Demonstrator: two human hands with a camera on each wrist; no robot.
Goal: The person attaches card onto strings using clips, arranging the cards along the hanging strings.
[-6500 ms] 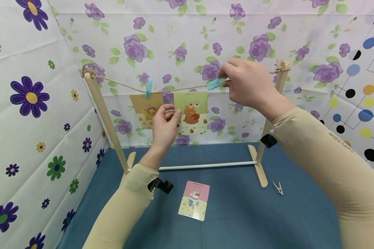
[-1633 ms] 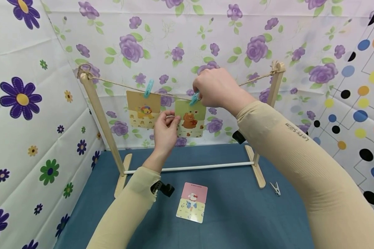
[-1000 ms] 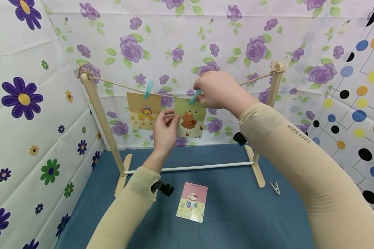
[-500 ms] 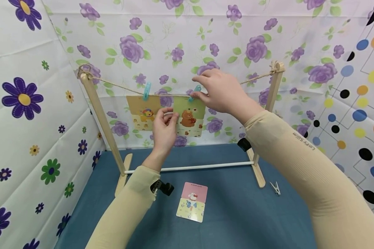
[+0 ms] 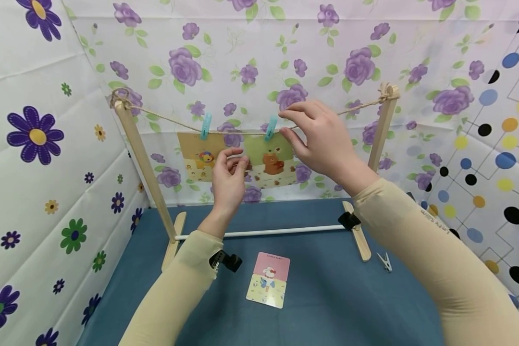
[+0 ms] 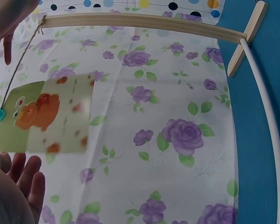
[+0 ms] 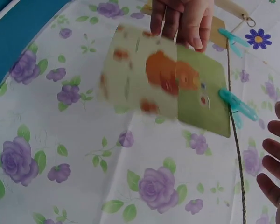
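A green card with a bear (image 5: pixel 271 166) hangs from the twine (image 5: pixel 246 133), held at its top by a blue clothespin (image 5: pixel 270 129). It is blurred and tilted in the right wrist view. My left hand (image 5: pixel 228 180) stands at the card's left edge, fingers loosely bent, apart from it in the left wrist view. Just right of the clothespin, my right hand (image 5: pixel 324 139) has its fingers spread and holds nothing. A second blue clothespin (image 5: pixel 205 126) holds a tan card with a lion (image 5: pixel 190 154), partly behind my left fingers.
Wooden posts (image 5: pixel 143 168) carry the twine, joined below by a white rod (image 5: pixel 285 232). On the blue table cloth (image 5: pixel 328 298) lie a pink and yellow card (image 5: pixel 268 280) and a white clothespin (image 5: pixel 385 262), near the right foot. Flowered cloth stands behind.
My right hand brought the blue clothespin onto the twine and bear card, then let go and drew back right. My left hand has released the card, which has swung to the right.
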